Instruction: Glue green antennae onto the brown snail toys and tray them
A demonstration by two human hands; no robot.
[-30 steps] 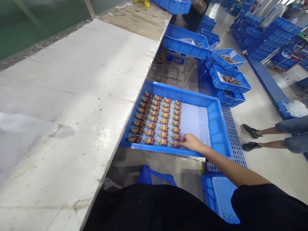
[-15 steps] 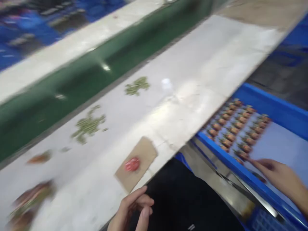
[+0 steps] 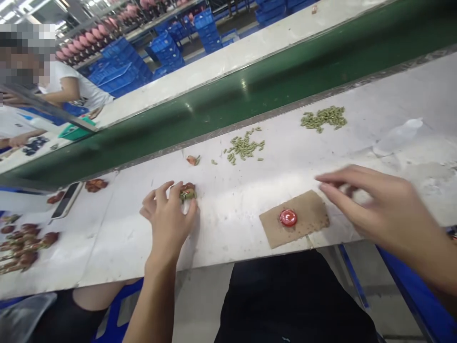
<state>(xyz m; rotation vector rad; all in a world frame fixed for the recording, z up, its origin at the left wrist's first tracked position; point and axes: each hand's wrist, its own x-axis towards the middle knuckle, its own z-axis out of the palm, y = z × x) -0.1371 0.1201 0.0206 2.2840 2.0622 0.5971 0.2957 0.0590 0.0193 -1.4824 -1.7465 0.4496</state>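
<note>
My left hand (image 3: 167, 212) reaches over the white tabletop with its fingers spread. Its index finger and thumb are around a small cluster of brown and green pieces (image 3: 187, 191), not closed on it. My right hand (image 3: 378, 202) hovers over the table with thumb and index tips close but slightly apart; I see nothing between them, though the tips are a little blurred. Between my hands, a round red glossy cap-like disc (image 3: 288, 217) rests on a piece of brown cardboard (image 3: 313, 208). Behind them lie loose small green pieces (image 3: 243, 146) and a second green pile (image 3: 324, 118).
A small orange-and-green piece (image 3: 193, 160) lies beyond my left hand. Several brown round-topped pieces (image 3: 28, 243) and a phone (image 3: 67, 200) are at left. A clear plastic bottle (image 3: 398, 136) lies at right. Beyond the green belt (image 3: 214, 102), a person in white (image 3: 76, 85) sits.
The view has swung left, away from the blue tray of small figures. My right hand has left the tray and is over the table. My left hand has reached forward to the brown-green pieces.
</note>
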